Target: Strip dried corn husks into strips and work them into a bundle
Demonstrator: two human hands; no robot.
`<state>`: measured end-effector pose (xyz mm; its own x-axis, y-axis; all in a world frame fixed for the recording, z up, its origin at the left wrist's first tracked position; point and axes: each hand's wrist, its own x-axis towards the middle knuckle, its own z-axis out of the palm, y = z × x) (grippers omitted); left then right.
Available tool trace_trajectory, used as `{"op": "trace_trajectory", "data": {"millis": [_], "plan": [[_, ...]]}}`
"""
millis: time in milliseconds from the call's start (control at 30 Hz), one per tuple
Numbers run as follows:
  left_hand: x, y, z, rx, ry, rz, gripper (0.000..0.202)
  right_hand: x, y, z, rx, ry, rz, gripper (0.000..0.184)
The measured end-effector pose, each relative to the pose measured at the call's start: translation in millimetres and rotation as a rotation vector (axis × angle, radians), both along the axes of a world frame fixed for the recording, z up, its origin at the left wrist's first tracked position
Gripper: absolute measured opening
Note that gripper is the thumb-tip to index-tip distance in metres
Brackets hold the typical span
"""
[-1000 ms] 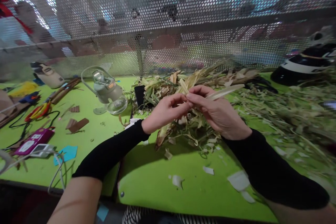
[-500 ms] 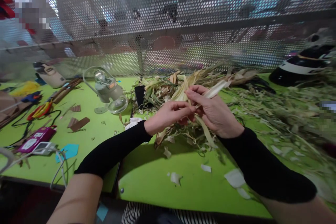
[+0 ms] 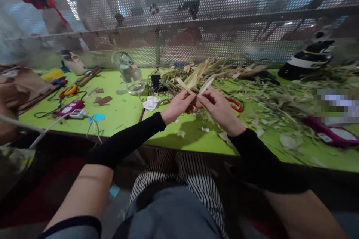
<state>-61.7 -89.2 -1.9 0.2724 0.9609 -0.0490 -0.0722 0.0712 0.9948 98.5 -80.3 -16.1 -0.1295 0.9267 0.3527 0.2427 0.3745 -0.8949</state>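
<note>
Both hands meet over the near part of the green table, pinching pale dried corn husk strips. My left hand (image 3: 178, 107) is closed with thumb and forefinger on a husk strip (image 3: 184, 85) that points up and left. Against it, my right hand (image 3: 222, 111) pinches a whiter husk strip (image 3: 206, 83) rising up and right. Where the strips meet is mostly hidden by my fingers. Behind my hands lies a heap of yellowish corn husks (image 3: 206, 70). Red-and-yellow handles (image 3: 236, 105), perhaps of scissors, show just right of my right hand.
A clear handled jug (image 3: 131, 73), black container (image 3: 156, 82) and crumpled white tissue (image 3: 151, 103) stand left of the heap. Farther left are red-yellow scissors (image 3: 68, 90) and a purple device (image 3: 71, 107) with cables. Husk scraps and a black bottle (image 3: 305, 63) occupy the right; a perforated metal screen (image 3: 179, 18) rises behind.
My view has tilted down and now shows my striped lap. The whiter strip in my right hand has turned from pointing right to pointing more upward; both hands stay together.
</note>
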Motion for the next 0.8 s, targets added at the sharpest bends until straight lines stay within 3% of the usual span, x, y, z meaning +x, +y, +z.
{"op": "trace_trajectory", "data": {"millis": [167, 433, 633, 733, 800], "plan": [[3.6, -0.6, -23.9, 0.027, 0.071, 0.039, 0.019, -6.6, 0.9, -32.4, -0.053, 0.048, -0.005, 0.053], [0.7, 10.4, -59.7, 0.060, 0.114, 0.032, 0.021, 1.0, 9.6, -70.1, -0.095, 0.117, -0.036, 0.049], [-0.1, 4.7, -51.5, 0.091, 0.154, -0.066, 0.009, -2.1, 3.0, -63.3, -0.172, 0.088, -0.062, 0.034], [-1.2, 1.0, -45.9, 0.146, 0.191, -0.128, 0.019, -4.0, -5.7, -54.9, -0.201, 0.061, -0.035, 0.023], [-0.5, -1.3, -44.3, 0.160, 0.221, -0.089, 0.018, -4.3, -9.4, -50.7, -0.221, 0.065, -0.003, 0.021]]}}
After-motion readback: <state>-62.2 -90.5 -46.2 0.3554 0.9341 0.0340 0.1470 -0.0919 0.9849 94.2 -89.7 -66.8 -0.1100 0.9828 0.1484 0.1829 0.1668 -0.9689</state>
